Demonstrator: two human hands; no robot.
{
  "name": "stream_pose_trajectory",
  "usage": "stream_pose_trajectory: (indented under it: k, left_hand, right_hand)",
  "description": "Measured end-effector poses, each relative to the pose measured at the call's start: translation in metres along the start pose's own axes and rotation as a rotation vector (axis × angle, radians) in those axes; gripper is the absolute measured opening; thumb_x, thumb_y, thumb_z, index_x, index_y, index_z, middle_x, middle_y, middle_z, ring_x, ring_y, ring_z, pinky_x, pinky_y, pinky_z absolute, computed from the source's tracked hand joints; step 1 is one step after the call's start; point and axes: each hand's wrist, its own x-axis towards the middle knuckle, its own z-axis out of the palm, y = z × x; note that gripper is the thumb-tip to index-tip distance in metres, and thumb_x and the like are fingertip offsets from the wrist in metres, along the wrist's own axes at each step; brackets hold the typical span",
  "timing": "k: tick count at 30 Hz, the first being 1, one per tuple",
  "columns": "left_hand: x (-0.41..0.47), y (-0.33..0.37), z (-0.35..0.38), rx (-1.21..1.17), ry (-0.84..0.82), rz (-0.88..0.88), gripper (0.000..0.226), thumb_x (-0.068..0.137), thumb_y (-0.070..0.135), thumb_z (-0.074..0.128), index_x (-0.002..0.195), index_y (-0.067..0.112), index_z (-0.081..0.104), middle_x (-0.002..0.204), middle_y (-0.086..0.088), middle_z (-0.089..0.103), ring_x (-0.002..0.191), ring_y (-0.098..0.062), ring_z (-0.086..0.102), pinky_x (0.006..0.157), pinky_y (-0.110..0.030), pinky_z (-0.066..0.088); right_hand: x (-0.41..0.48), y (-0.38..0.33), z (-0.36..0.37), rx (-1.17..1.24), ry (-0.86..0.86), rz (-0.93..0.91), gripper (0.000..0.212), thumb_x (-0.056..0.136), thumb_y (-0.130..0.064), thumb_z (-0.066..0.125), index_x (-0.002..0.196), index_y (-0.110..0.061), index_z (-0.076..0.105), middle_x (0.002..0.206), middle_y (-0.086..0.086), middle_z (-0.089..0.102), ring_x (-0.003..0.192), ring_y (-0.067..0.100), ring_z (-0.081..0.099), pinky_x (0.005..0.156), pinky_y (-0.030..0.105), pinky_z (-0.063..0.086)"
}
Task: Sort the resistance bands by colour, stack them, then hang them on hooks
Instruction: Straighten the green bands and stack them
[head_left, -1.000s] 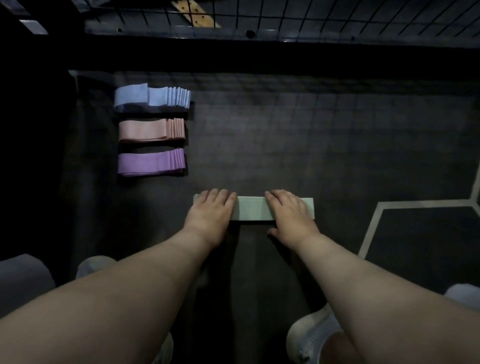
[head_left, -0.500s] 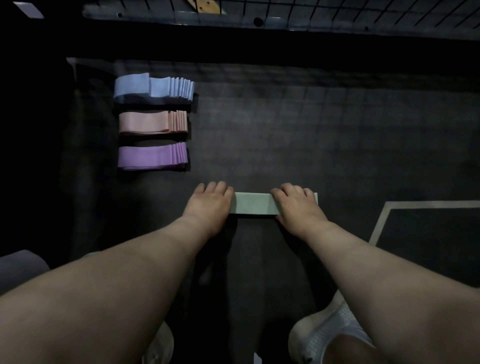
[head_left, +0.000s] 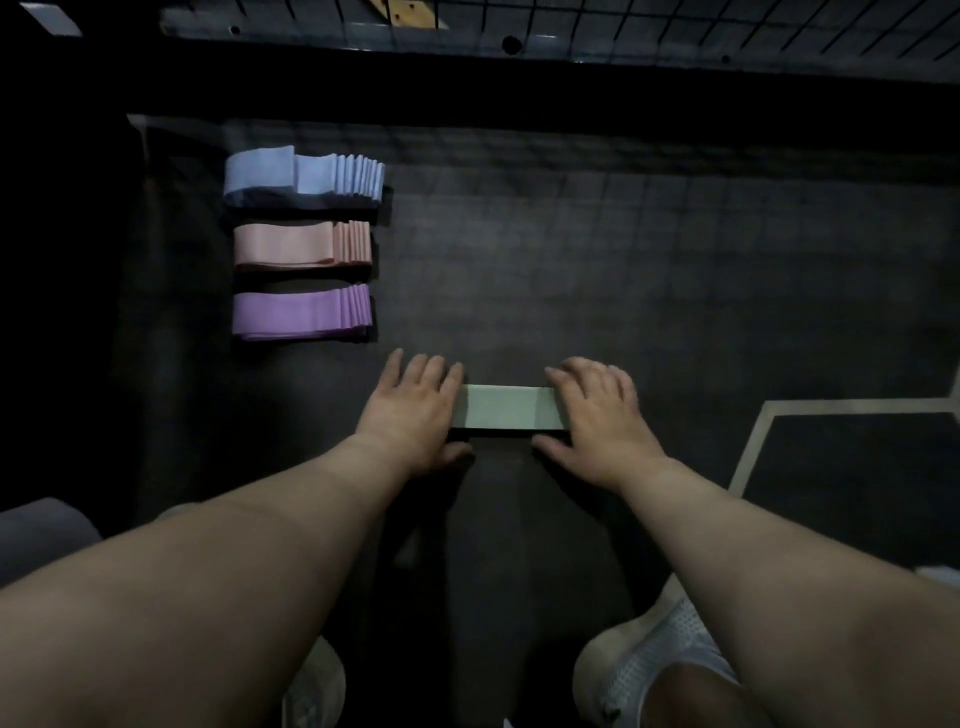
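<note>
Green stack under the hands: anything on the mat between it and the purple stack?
Nothing visible. The left hand and right hand touch the ends of the green stack, and only bare mat lies between it and the purple stack, up-left. Hooks are not in view, so that leg cannot be judged.

The floor (head_left: 649, 270) was dark, crossed by a faint grid of lines, and dimly lit. A pale taped line (head_left: 748, 457) bent across it on the near right. At the far edge stood a wire grid panel (head_left: 727, 26), with what looked like a wooden piece (head_left: 410, 13) behind it.
</note>
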Motion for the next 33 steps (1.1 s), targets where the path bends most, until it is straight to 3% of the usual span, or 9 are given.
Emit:
stream_pose_trajectory:
  k: [3,6,8,11,17,23,27,30,33]
  left_hand:
    - [-0.011,0.003,0.0,-0.229,0.201,-0.216,0.08,0.088,0.058,0.046,0.152,0.018,0.022,0.157,-0.008,0.023,0.147,-0.026,0.017,0.12,-0.049,0.006]
    - [-0.015,0.011,-0.004,-0.615,0.4,-0.688,0.073,0.084,0.046,0.06,0.145,0.015,0.033,0.148,-0.012,0.032,0.137,-0.032,0.029,0.111,-0.047,0.022]
    - [-0.013,0.012,-0.006,-0.889,0.326,-0.925,0.076,0.084,0.046,0.063,0.146,0.015,0.031,0.147,-0.012,0.031,0.136,-0.035,0.03,0.109,-0.047,0.026]
    - [-0.009,0.011,-0.002,-1.089,0.144,-1.008,0.081,0.083,0.048,0.065,0.148,0.016,0.028,0.15,-0.011,0.029,0.14,-0.033,0.027,0.111,-0.047,0.026]
    - [-0.008,0.015,0.005,-1.078,-0.006,-1.008,0.059,0.092,0.04,0.054,0.14,0.009,0.041,0.146,-0.017,0.032,0.136,-0.037,0.029,0.11,-0.043,0.03]
    - [-0.007,0.021,0.012,-0.999,-0.045,-0.969,0.046,0.101,0.029,0.037,0.142,0.008,0.035,0.147,-0.018,0.025,0.134,-0.037,0.027,0.11,-0.041,0.028]
    - [-0.006,0.022,0.013,-1.034,-0.014,-1.004,0.046,0.101,0.026,0.04,0.144,0.009,0.034,0.148,-0.018,0.027,0.136,-0.037,0.028,0.111,-0.041,0.028]
    - [-0.004,0.018,0.012,-1.127,0.026,-1.058,0.048,0.097,0.026,0.047,0.142,0.009,0.039,0.148,-0.017,0.031,0.136,-0.037,0.03,0.111,-0.038,0.028]
    - [-0.002,0.013,0.01,-1.176,0.047,-1.093,0.054,0.091,0.032,0.057,0.137,0.007,0.045,0.144,-0.02,0.038,0.134,-0.038,0.036,0.11,-0.035,0.03]
  right_hand:
    - [-0.015,-0.002,0.003,0.39,0.347,0.508,0.048,0.087,-0.036,0.062,0.127,-0.01,0.053,0.135,0.014,0.045,0.128,0.034,0.042,0.108,0.045,0.029]
    - [-0.017,-0.002,0.001,0.701,0.377,0.964,0.047,0.09,-0.036,0.063,0.126,-0.011,0.047,0.139,0.013,0.04,0.127,0.035,0.042,0.108,0.045,0.031]
    - [-0.018,0.0,0.004,0.778,0.359,0.952,0.05,0.089,-0.037,0.065,0.127,-0.012,0.044,0.137,0.012,0.041,0.123,0.034,0.045,0.107,0.047,0.036]
    - [-0.015,0.002,0.007,0.837,0.345,0.896,0.044,0.089,-0.036,0.065,0.121,-0.014,0.044,0.131,0.011,0.047,0.118,0.032,0.051,0.104,0.049,0.042]
    - [-0.01,0.005,0.003,0.91,0.297,0.915,0.024,0.09,-0.017,0.057,0.111,-0.011,0.049,0.119,0.014,0.055,0.106,0.03,0.056,0.093,0.038,0.046]
    - [-0.013,0.009,0.01,0.839,0.322,0.834,0.017,0.094,-0.016,0.058,0.108,-0.014,0.047,0.115,0.007,0.05,0.107,0.027,0.055,0.094,0.039,0.047]
    - [-0.011,0.008,0.012,0.811,0.312,0.842,0.019,0.094,-0.018,0.061,0.105,-0.019,0.045,0.114,0.003,0.048,0.112,0.027,0.053,0.097,0.041,0.045]
    - [-0.012,0.003,0.009,0.617,0.335,0.865,0.032,0.089,-0.022,0.066,0.114,-0.016,0.049,0.13,0.009,0.046,0.123,0.03,0.046,0.105,0.045,0.038]
    - [-0.008,-0.02,0.006,0.424,0.428,0.503,0.026,0.084,-0.015,0.066,0.11,-0.01,0.061,0.122,0.013,0.051,0.113,0.032,0.048,0.1,0.039,0.035]
